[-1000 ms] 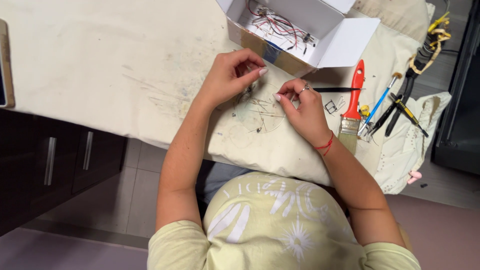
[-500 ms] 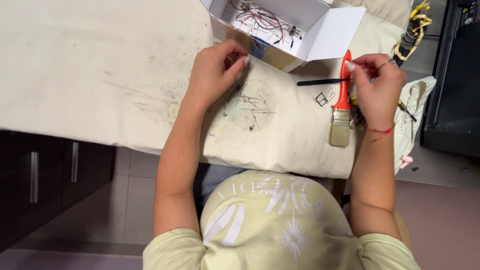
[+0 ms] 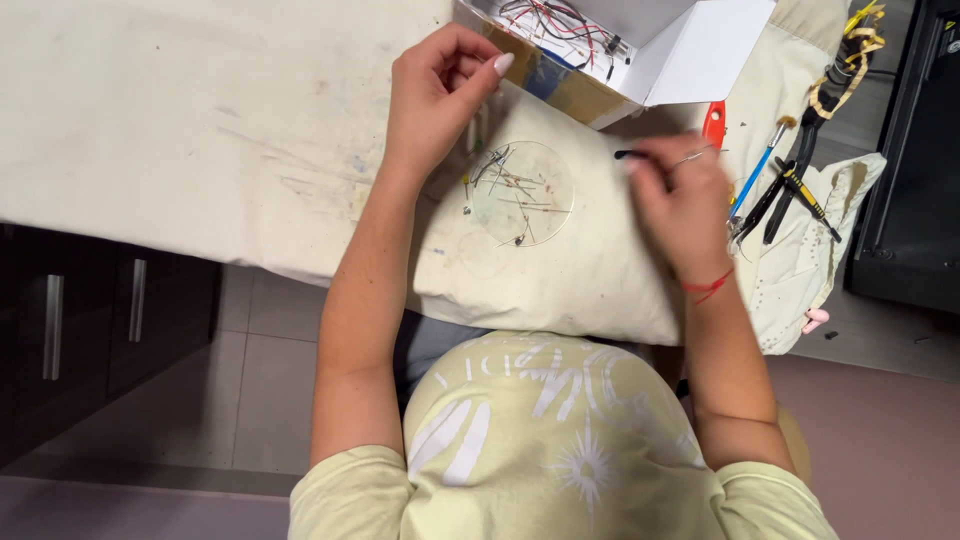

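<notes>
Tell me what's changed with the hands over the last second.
The right hand left the spot beside the left hand, swung out right toward the red-handled brush, and now sits back nearer the middle, pinching a thin dark stick. The left hand stayed by the round clear dish of wire bits; the open box and tools did not move.
</notes>
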